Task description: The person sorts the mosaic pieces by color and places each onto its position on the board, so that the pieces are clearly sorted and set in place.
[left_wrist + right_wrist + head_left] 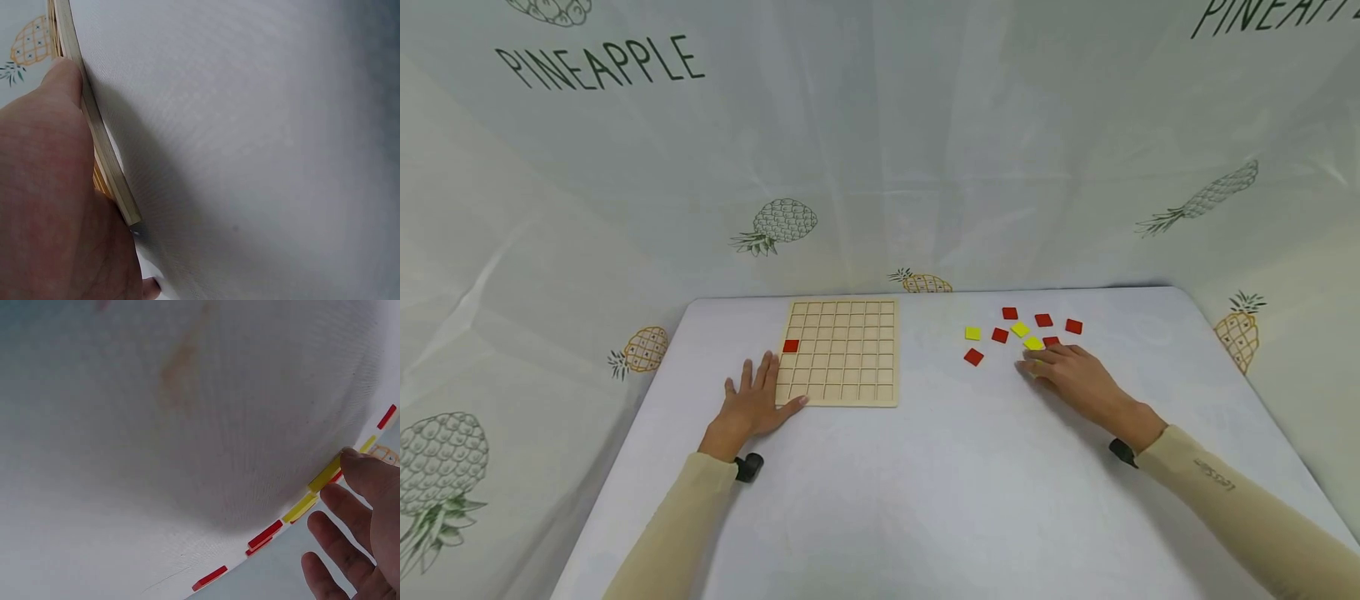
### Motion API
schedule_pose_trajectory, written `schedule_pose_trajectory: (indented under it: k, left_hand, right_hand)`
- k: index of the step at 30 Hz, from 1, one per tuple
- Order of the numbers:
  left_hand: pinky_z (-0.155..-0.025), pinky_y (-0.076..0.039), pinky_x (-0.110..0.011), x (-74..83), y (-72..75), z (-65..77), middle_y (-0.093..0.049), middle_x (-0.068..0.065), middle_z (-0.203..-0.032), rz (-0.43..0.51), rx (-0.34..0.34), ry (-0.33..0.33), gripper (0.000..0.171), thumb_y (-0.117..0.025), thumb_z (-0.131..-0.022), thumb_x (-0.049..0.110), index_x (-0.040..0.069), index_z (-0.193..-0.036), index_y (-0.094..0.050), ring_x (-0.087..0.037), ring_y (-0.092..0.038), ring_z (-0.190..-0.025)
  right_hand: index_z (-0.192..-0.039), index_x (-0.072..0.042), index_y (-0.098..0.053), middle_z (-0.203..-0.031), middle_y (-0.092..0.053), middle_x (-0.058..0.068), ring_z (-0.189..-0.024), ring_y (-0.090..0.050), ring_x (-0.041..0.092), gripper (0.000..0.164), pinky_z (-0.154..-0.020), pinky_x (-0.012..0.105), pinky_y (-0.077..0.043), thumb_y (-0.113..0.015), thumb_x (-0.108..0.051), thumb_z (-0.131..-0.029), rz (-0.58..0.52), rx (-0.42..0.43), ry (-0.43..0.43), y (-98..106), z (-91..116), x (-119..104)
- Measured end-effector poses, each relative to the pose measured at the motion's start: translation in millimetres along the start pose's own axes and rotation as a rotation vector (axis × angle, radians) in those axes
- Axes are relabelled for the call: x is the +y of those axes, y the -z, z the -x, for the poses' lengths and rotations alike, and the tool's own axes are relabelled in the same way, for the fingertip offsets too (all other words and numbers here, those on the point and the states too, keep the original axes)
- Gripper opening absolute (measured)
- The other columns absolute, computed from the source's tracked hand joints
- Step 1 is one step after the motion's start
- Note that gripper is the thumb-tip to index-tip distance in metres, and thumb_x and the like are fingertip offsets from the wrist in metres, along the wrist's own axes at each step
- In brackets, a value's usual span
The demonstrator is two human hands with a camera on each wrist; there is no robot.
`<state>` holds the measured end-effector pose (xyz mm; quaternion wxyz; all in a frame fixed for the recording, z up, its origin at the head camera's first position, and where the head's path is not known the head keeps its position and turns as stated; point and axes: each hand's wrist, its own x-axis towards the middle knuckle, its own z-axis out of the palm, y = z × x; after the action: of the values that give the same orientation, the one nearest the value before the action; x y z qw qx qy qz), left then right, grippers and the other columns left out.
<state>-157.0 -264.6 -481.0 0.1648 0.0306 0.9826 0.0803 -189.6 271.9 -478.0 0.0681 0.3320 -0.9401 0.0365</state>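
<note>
A pale wooden grid board point(850, 367) lies on the left part of the table, one red square tile point(791, 346) in its leftmost column. My left hand point(751, 410) rests flat at the board's near left corner, fingers spread along the left side and thumb on the near edge. Over the loose tiles, my right hand point(1078, 382) pinches a yellow tile point(322, 477) between thumb and index finger; the other fingers are loosely bent. In the head view the hand mostly covers that tile. Another yellow tile point(1033, 342) and a red tile point(1051, 341) lie just beyond the fingertips.
Several more loose tiles lie around, among them a red tile point(973, 357) and a yellow tile point(973, 333) on the left and a red tile point(1073, 327) on the right. Pineapple-printed cloth point(880, 150) hangs behind the white table point(925, 500).
</note>
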Motion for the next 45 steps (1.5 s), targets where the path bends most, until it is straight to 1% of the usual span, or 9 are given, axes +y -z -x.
schedule_pose_trajectory:
  k: [7,12,17,20,26,33,39,45]
  left_hand:
    - [-0.119,-0.01,-0.081,1.0,1.6,0.8,-0.002,-0.027,-0.175,-0.002,-0.003,-0.003,0.104,-0.051,-0.104,0.063,-0.006,-0.167,-0.005,-0.056,-0.002,-0.158]
    - [-0.119,-0.01,-0.08,0.2,1.8,0.3,-0.003,-0.027,-0.175,-0.002,0.002,-0.004,0.105,-0.051,-0.103,0.064,-0.006,-0.167,-0.005,-0.056,-0.002,-0.158]
    - [-0.12,-0.01,-0.08,-1.4,0.9,0.5,-0.003,-0.027,-0.175,0.008,0.005,-0.006,0.107,-0.051,-0.102,0.066,-0.006,-0.167,-0.006,-0.056,-0.001,-0.159]
    - [-0.12,-0.009,-0.08,-1.2,0.9,0.9,-0.002,-0.026,-0.175,0.014,0.002,-0.002,0.107,-0.051,-0.102,0.065,-0.006,-0.167,-0.005,-0.055,-0.001,-0.159]
    - [-0.119,-0.009,-0.08,-0.9,0.5,0.2,-0.002,-0.027,-0.175,0.009,-0.002,0.003,0.105,-0.052,-0.103,0.063,-0.006,-0.166,-0.005,-0.055,0.0,-0.159]
    - [-0.119,-0.01,-0.081,-0.5,1.0,-0.1,-0.003,-0.027,-0.175,0.005,0.009,-0.003,0.106,-0.052,-0.103,0.064,-0.006,-0.167,-0.005,-0.056,-0.002,-0.158]
    - [-0.119,-0.01,-0.08,-1.0,0.7,-0.3,-0.003,-0.027,-0.175,0.012,0.01,-0.001,0.105,-0.052,-0.103,0.063,-0.006,-0.167,-0.006,-0.056,-0.002,-0.159]
    - [-0.119,-0.011,-0.08,-0.1,1.4,1.5,-0.004,-0.027,-0.175,0.012,0.011,-0.002,0.104,-0.053,-0.103,0.062,-0.006,-0.167,-0.006,-0.056,-0.002,-0.159]
  right_hand:
    - [-0.125,-0.009,-0.078,-0.121,-0.076,0.017,-0.117,-0.068,0.041,0.04,-0.098,0.059,-0.056,-0.085,-0.002,-0.086,0.017,-0.011,-0.002,-1,-1,1]
    - [-0.122,-0.008,-0.08,-0.114,-0.078,0.015,-0.113,-0.069,0.039,0.041,-0.094,0.057,-0.058,-0.088,-0.002,-0.083,0.057,-0.004,-0.01,-1,-1,-1]
    - [-0.117,-0.006,-0.081,-0.109,-0.078,0.014,-0.109,-0.069,0.037,0.04,-0.092,0.055,-0.059,-0.09,0.001,-0.079,0.096,0.021,0.01,-1,0,-2]
    - [-0.115,-0.005,-0.081,-0.108,-0.077,0.015,-0.109,-0.069,0.037,0.041,-0.092,0.055,-0.059,-0.091,0.004,-0.077,0.117,0.032,0.023,0,0,-3]
    - [-0.115,-0.006,-0.081,-0.111,-0.076,0.017,-0.111,-0.067,0.039,0.046,-0.094,0.057,-0.058,-0.093,0.005,-0.072,0.156,0.006,0.024,1,0,-6]
    - [-0.116,-0.006,-0.081,-0.112,-0.075,0.017,-0.112,-0.066,0.04,0.042,-0.096,0.056,-0.057,-0.09,0.006,-0.076,0.133,0.017,0.014,6,-6,-10]
    - [-0.115,-0.005,-0.082,-0.111,-0.075,0.016,-0.111,-0.067,0.039,0.039,-0.097,0.055,-0.057,-0.09,0.003,-0.078,0.105,0.047,0.041,10,-17,-18]
    - [-0.113,-0.006,-0.083,-0.109,-0.076,0.014,-0.108,-0.069,0.037,0.035,-0.094,0.053,-0.058,-0.092,-0.003,-0.079,0.06,0.102,0.071,10,-33,-32]
